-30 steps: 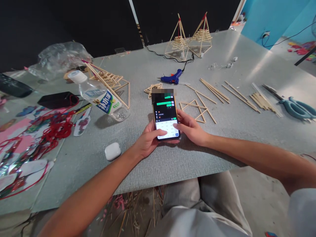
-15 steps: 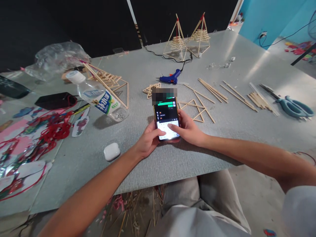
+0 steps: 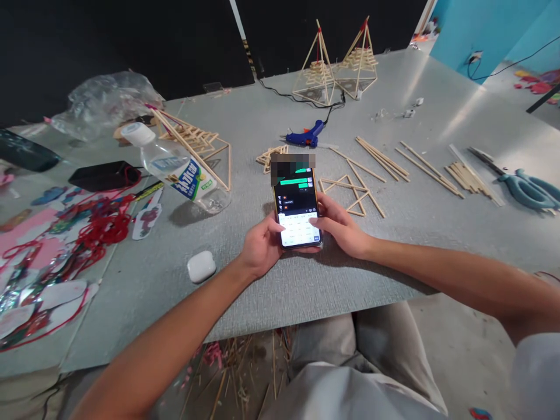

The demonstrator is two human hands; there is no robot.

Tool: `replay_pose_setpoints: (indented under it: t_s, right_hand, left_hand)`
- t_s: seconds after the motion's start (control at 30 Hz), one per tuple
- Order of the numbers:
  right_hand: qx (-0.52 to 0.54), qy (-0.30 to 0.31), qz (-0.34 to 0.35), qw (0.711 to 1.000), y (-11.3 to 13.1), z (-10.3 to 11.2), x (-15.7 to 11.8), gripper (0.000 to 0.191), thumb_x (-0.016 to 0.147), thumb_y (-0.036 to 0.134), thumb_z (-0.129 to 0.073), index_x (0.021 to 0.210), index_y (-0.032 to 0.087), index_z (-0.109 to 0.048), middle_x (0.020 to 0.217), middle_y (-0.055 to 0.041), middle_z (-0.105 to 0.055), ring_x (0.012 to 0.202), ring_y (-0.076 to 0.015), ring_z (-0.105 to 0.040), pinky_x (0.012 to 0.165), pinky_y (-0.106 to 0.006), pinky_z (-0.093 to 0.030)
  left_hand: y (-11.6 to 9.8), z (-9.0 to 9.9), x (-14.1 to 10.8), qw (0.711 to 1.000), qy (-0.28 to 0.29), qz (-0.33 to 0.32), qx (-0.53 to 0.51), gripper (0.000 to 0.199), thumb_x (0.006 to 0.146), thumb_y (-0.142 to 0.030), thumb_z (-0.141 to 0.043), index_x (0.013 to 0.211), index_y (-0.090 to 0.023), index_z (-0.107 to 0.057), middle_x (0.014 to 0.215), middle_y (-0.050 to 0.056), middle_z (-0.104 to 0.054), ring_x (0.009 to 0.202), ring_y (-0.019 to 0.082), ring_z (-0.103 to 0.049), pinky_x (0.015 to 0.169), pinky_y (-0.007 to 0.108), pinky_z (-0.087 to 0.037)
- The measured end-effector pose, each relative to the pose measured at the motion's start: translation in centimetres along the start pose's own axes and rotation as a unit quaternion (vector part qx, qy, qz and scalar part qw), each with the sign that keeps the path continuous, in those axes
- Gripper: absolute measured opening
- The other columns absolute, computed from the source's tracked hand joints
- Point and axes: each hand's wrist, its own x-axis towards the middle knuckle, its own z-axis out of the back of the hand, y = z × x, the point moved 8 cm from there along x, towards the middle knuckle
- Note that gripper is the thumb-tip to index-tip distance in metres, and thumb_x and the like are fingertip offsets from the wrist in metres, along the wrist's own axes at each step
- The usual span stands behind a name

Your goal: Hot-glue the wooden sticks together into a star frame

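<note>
A smartphone is held upright between both hands above the near part of the grey table. Its lit screen has a dark chat page over a white keyboard; the top is blurred out. My left hand grips the lower left side, thumb at the keyboard's left edge. My right hand closes round the lower right side, its thumb over the keyboard's right part. Behind the phone lie a small stick frame and a star-shaped stick frame. A white earbud case rests left of my left hand.
A blue glue gun lies beyond the phone, its cord running back toward two stick pyramids. Loose sticks and scissors are at right. A plastic bottle, another stick pyramid and red cords occupy the left.
Both thumbs have drawn outward from the middle of the keyboard toward its sides. The phone stays in both hands. The whole view has shifted slightly.
</note>
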Motion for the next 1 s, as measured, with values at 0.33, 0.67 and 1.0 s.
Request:
replay_pose_setpoints:
  t_s: [0.33,0.67,1.0]
  right_hand:
    - [0.009,0.007,0.022,1.0,-1.1,0.0,0.5,0.053,0.097,0.042,-0.088,0.144,0.029,-0.066,0.139,-0.0095,-0.082,0.133,-0.0309,-0.076,0.116,-0.053,-0.066]
    - [0.03,-0.024,-0.03,0.999,-0.5,0.3,-0.1,0.045,0.093,0.037,-0.08,0.136,0.029,-0.071,0.123,-0.0064,-0.079,0.112,-0.0264,-0.073,0.083,-0.036,-0.062]
    - [0.044,-0.056,-0.047,0.996,-1.0,0.3,0.3,0.037,0.096,0.045,-0.079,0.129,0.028,-0.073,0.109,-0.0021,-0.075,0.09,-0.0193,-0.066,0.071,-0.03,-0.052]
  left_hand:
    - [0.3,0.4,0.4,1.0,-0.001,0.002,-0.002,0.063,0.088,-0.035,-0.072,0.148,-0.019,-0.069,0.155,0.018,-0.079,0.146,0.052,-0.073,0.113,0.083,-0.066]
    - [0.4,0.2,0.4,1.0,0.001,0.008,0.001,0.065,0.09,-0.037,-0.072,0.153,-0.017,-0.068,0.16,0.02,-0.076,0.147,0.053,-0.073,0.11,0.084,-0.067]
    - [0.3,0.3,0.2,1.0,0.02,-0.005,-0.019,0.071,0.083,-0.035,-0.072,0.152,-0.019,-0.071,0.154,0.019,-0.079,0.14,0.056,-0.077,0.107,0.092,-0.063]
